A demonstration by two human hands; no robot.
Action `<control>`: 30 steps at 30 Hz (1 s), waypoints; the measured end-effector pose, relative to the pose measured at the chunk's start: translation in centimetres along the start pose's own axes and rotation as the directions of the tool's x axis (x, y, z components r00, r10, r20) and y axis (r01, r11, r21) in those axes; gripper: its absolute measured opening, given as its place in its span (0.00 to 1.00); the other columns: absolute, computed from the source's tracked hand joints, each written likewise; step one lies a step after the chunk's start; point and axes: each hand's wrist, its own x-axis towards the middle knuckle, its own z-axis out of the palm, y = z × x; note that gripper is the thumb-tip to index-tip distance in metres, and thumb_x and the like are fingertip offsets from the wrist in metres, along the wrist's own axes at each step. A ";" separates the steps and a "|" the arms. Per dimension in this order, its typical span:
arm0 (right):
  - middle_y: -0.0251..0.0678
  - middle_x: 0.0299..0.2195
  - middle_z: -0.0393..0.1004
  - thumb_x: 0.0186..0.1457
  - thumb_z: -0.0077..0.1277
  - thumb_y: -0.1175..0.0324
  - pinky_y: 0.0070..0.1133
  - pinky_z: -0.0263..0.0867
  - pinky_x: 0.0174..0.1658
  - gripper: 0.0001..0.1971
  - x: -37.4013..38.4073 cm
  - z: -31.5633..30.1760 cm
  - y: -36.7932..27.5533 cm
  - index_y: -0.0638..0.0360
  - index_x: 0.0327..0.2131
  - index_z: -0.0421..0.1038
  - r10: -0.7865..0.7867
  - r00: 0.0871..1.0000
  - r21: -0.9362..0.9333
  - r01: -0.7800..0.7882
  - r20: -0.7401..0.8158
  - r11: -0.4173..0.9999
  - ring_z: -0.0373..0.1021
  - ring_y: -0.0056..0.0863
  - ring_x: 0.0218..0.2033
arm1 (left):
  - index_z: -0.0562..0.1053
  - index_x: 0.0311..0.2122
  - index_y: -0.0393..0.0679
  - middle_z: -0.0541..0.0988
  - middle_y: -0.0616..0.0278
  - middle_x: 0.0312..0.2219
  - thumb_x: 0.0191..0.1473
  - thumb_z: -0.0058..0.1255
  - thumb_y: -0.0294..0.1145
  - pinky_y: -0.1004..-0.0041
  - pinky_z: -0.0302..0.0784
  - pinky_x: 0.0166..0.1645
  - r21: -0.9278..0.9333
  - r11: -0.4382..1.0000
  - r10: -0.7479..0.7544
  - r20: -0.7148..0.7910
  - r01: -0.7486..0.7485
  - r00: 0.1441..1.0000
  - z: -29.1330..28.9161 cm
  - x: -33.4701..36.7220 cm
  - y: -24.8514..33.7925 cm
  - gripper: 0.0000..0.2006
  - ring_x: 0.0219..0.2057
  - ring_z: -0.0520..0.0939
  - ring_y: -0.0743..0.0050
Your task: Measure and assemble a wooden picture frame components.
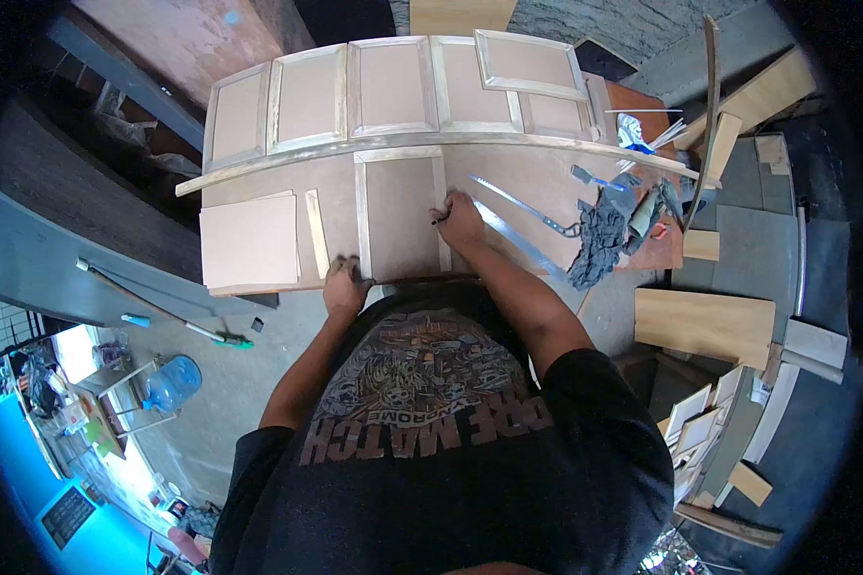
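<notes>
A flat panel point(400, 216) lies on the workbench in front of me, with pale wooden strips along its far edge and both sides as a frame point(362, 206). At the near left corner, my left hand point(347, 285) has its fingers bent around the lower end of the left strip. My right hand point(463, 222) rests by the right strip, closed on a short dark pencil-like stick whose tip points left over the panel. A loose wooden strip point(316, 235) lies to the left of the frame. Right of my right hand is a metal ruler point(518, 238).
Several framed panels point(391, 86) line the bench's far side, behind a long wooden batten point(316, 149). Plain boards point(249, 240) are stacked at left. A thin saw-like blade point(518, 201) and dark rags point(604, 240) lie at right. Wood offcuts point(705, 321) stand beyond the bench.
</notes>
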 end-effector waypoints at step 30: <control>0.46 0.37 0.74 0.49 0.65 0.71 0.36 0.73 0.42 0.17 10.1 3.2 1.4 0.60 0.45 0.78 -0.137 0.935 0.263 0.229 -0.326 0.937 0.74 0.45 0.36 | 0.57 0.73 0.44 0.62 0.41 0.64 0.51 0.63 0.56 0.56 0.60 0.71 0.008 0.978 -0.208 0.133 0.209 0.969 -0.7 20.8 4.0 0.49 0.65 0.64 0.39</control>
